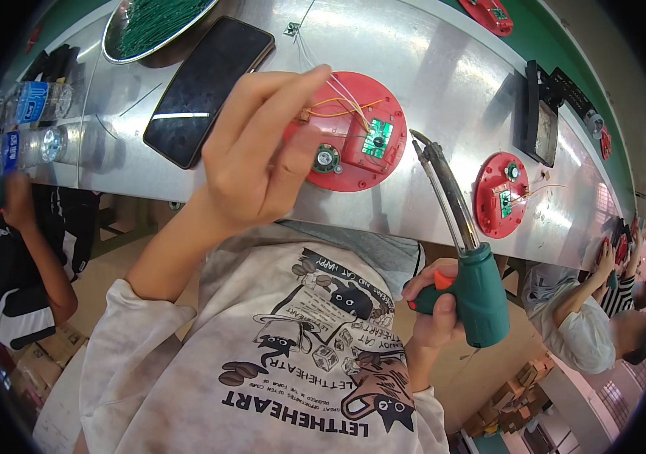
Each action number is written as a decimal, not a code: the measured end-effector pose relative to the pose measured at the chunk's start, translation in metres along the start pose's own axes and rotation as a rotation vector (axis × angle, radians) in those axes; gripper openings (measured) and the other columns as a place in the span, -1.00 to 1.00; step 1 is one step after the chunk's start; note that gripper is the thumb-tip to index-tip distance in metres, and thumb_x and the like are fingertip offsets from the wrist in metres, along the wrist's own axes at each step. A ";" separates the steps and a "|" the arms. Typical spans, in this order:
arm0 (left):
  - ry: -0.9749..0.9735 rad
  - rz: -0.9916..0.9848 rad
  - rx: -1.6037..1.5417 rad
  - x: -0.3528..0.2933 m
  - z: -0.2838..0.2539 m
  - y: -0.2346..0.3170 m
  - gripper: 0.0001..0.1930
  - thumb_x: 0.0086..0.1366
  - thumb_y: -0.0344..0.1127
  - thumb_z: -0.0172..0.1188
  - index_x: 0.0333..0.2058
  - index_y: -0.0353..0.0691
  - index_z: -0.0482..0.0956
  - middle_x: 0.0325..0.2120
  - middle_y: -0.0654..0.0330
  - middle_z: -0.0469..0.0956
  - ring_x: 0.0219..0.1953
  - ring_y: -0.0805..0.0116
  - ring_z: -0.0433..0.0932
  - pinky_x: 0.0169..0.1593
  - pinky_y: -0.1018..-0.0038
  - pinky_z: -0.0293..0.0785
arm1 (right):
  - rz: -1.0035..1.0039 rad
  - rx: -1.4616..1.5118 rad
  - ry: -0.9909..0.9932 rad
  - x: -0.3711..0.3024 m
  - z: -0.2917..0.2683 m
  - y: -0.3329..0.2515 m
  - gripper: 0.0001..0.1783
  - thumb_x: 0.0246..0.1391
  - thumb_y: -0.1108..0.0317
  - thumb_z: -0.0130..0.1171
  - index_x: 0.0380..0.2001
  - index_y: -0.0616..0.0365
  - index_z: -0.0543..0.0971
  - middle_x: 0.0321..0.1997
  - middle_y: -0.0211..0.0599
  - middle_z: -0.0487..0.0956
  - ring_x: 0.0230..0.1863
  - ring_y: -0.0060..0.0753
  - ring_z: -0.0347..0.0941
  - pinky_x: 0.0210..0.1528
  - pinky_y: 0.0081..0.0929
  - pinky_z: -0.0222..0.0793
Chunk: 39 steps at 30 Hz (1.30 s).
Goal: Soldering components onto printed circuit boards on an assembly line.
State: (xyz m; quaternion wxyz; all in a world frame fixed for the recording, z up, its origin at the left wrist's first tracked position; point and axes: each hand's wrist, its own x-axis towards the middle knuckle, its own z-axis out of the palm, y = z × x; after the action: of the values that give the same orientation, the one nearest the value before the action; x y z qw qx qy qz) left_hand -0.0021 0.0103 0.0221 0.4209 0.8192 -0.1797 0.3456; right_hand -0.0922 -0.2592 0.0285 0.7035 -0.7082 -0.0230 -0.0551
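My right hand (438,303) is wrapped round the handle of a green soldering gun (486,295) with an orange-red trigger. Its long metal tip points up and left, ending just right of a round red plastic housing (372,170) and apart from it. On that housing sit a small green circuit board (377,139), a round speaker (327,157) and orange wires. White wires (342,89) run from the board up to a tiny green board (291,29) on the table. Over the housing's left side hovers my left hand (255,151), index finger and thumb apart, with nothing visibly held.
A dark phone (208,91) and a metal bowl of green wires (160,29) lie at the left on the metal table (444,83). Another red housing (501,195) and a black tray (538,113) are at the right. Water bottles (32,144) stand far left; people sit at both sides.
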 end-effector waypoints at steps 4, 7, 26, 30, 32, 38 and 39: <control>-0.005 0.172 0.030 -0.003 0.001 -0.012 -0.63 0.20 -0.58 0.17 0.02 -0.47 0.55 -0.32 0.03 0.54 -0.42 0.25 0.51 -0.33 0.47 0.50 | 0.034 -0.011 -0.022 0.000 -0.001 -0.003 -0.54 0.14 0.09 0.19 -0.17 0.35 0.47 -0.38 -0.08 0.47 -0.67 -0.36 0.42 -0.64 -0.44 0.38; -0.080 0.151 -0.085 -0.006 0.007 -0.007 -0.60 0.14 -0.57 0.21 0.01 -0.44 0.57 -0.42 0.12 0.54 -0.51 0.30 0.49 -0.43 0.48 0.47 | 0.048 -0.018 -0.031 -0.002 -0.001 -0.001 -0.54 0.12 0.09 0.19 -0.18 0.34 0.47 -0.38 -0.10 0.47 -0.66 -0.37 0.41 -0.62 -0.43 0.38; -0.129 0.216 0.100 -0.005 0.022 -0.014 -0.80 -0.11 -0.54 0.27 -0.42 -0.27 0.56 -0.50 0.22 0.49 -0.50 0.29 0.47 -0.51 0.44 0.42 | 0.117 -0.042 -0.061 -0.008 -0.002 0.000 -0.50 0.10 0.07 0.24 -0.17 0.36 0.48 -0.34 -0.15 0.48 -0.60 -0.39 0.43 -0.56 -0.45 0.39; -0.154 0.222 0.069 -0.005 0.022 -0.014 -0.82 -0.10 -0.53 0.27 -0.43 -0.28 0.58 -0.49 0.22 0.49 -0.48 0.27 0.47 -0.47 0.43 0.44 | 0.137 -0.091 -0.092 -0.007 -0.004 0.000 -0.55 0.10 0.12 0.23 -0.17 0.34 0.50 -0.34 -0.16 0.49 -0.59 -0.39 0.44 -0.54 -0.45 0.40; -0.167 0.234 0.067 -0.005 0.023 -0.013 -0.83 -0.10 -0.53 0.27 -0.43 -0.29 0.58 -0.49 0.22 0.49 -0.48 0.27 0.47 -0.46 0.43 0.45 | 0.143 -0.101 -0.103 -0.007 -0.004 0.000 -0.57 0.10 0.14 0.22 -0.18 0.33 0.51 -0.34 -0.16 0.49 -0.59 -0.39 0.44 -0.53 -0.45 0.40; -0.222 0.210 0.080 -0.006 0.021 -0.012 -0.84 -0.11 -0.53 0.26 -0.45 -0.31 0.59 -0.50 0.21 0.49 -0.48 0.28 0.48 -0.46 0.42 0.45 | 0.180 -0.110 -0.099 -0.006 -0.001 -0.002 -0.61 0.09 0.17 0.20 -0.18 0.32 0.52 -0.35 -0.18 0.50 -0.59 -0.36 0.45 -0.53 -0.45 0.39; -0.216 0.207 0.076 -0.006 0.021 -0.012 -0.84 -0.12 -0.54 0.26 -0.46 -0.31 0.59 -0.50 0.21 0.50 -0.49 0.28 0.48 -0.46 0.42 0.46 | 0.179 -0.127 -0.112 -0.005 -0.001 -0.003 -0.61 0.10 0.17 0.20 -0.18 0.32 0.51 -0.36 -0.18 0.50 -0.59 -0.36 0.45 -0.52 -0.44 0.40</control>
State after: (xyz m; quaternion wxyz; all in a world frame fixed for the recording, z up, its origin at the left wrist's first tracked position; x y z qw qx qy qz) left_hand 0.0091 0.0003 0.0027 0.3299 0.8442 -0.2941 0.3035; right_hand -0.0975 -0.2599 0.0308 0.6570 -0.7525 0.0044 0.0463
